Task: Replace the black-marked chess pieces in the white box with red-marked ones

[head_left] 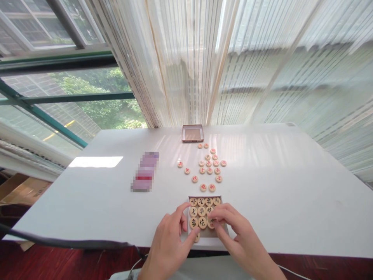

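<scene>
Black-marked chess pieces (201, 211) lie mostly in rows, faces up, inside the shallow box (208, 233) near the counter's (276, 186) front edge; close rows presumably let the discs fit flat. Mostly red-marked pieces (212, 188) lie loose beyond it, gaps probably easing single pick-up.

Right hand (243, 233): reaches in over the box's right side, fingers (223, 212) bent, thumb and index drawn together on one piece (212, 223). This tip pinch likely suits the tight space.

Left hand (170, 235): thumb and index spread wide, index at the left wall, other fingers curled outside; probably steadying the box. Thumb lies over a near-corner piece (197, 237); pressure cannot be told.
</scene>
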Available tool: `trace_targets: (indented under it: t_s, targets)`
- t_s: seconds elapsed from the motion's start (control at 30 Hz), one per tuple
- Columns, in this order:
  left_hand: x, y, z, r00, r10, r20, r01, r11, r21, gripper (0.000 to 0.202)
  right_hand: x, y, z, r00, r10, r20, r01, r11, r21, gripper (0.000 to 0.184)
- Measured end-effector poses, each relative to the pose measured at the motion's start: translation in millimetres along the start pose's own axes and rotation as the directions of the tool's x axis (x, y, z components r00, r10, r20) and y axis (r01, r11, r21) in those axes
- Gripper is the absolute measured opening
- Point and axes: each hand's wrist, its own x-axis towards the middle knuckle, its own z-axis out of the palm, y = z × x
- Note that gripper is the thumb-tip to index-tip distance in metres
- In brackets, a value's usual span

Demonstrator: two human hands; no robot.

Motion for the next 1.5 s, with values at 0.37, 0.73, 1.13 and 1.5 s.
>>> trace_targets:
  t_s: [0.37,0.73,1.13,1.5]
  targets:
    - [2,3,-5.3,0.995,-0.008,0.103,0.005,1.000,0.030,0.050,2,-16,0,0.977,0.131,0.171,-0.127,0.991,-0.031,0.016]
    - [0,2,-6.7,0.992,0.035,0.117,-0.036,0.999,0.004,0.050,1,-12,9,0.964,0.157,0.216,-0.095,0.958,-0.271,0.015]
    - [1,6,-8.3,0.992,0.042,0.118,-0.042,0.999,-0.005,0.051,-5,1,22,0.980,0.127,0.153,-0.062,0.926,-0.372,0.013]
    - [0,5,-7.5,0.993,0.027,0.117,-0.028,1.000,0.004,0.052,-7,4,28,0.992,0.051,0.112,0.027,0.796,-0.604,0.018]
